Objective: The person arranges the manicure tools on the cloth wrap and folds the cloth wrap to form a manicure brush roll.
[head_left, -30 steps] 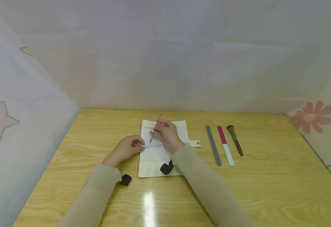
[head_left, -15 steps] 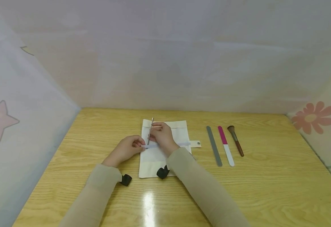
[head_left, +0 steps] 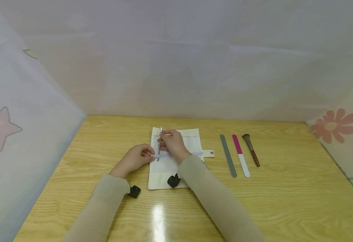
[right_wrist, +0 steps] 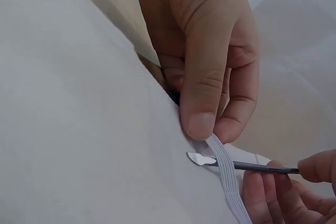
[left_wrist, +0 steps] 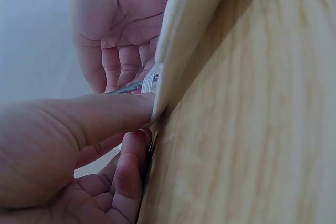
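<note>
A cream cloth roll-up case lies unfolded on the table, crossed by a white elastic band. My left hand pinches the case's left edge at the band's end, thumb on top, as the left wrist view shows. With thumb and fingers my right hand holds a slim metal cuticle pusher with a knurled shaft. The pusher runs beneath the band near my left thumb, and its flat spade-shaped tip comes out on the near side.
To the right of the case lie a grey nail file, a pink and white nail file and a brown-handled makeup brush. A strap with a snap sticks out from the case's right side. Pale cloth hangs behind the table.
My right hand has moved left and brought the cuticle pusher down, more upright in the head view. Its tip has passed under the elastic band. The left hand keeps its place.
</note>
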{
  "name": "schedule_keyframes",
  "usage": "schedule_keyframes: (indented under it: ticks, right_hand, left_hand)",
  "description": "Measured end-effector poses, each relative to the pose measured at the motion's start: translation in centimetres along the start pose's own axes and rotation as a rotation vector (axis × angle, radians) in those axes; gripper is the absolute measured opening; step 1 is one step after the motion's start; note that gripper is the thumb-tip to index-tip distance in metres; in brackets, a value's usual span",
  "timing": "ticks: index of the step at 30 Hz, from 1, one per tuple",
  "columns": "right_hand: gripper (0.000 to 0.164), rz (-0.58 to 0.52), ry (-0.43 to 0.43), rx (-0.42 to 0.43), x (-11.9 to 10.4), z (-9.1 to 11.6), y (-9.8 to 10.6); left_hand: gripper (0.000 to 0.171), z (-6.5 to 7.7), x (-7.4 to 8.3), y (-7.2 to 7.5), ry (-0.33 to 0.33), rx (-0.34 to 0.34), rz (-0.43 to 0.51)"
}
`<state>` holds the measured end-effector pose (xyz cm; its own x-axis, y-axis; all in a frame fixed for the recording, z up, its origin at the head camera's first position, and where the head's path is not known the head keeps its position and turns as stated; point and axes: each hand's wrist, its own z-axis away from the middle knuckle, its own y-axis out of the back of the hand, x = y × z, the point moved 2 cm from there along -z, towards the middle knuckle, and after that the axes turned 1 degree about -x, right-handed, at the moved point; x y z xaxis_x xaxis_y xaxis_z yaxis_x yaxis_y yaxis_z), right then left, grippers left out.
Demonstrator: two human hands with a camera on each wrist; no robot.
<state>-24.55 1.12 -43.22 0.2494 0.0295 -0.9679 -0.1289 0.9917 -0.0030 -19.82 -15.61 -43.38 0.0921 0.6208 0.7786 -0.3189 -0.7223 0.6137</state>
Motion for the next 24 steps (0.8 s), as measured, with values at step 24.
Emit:
schedule_keyframes:
  ticks: [24]
  right_hand:
    - [0.012, 0.409, 0.115, -0.127, -0.05, 0.24, 0.10]
  left_hand:
    - [0.009, 0.06, -0.22, 0.01, -0.014, -0.003, -0.006]
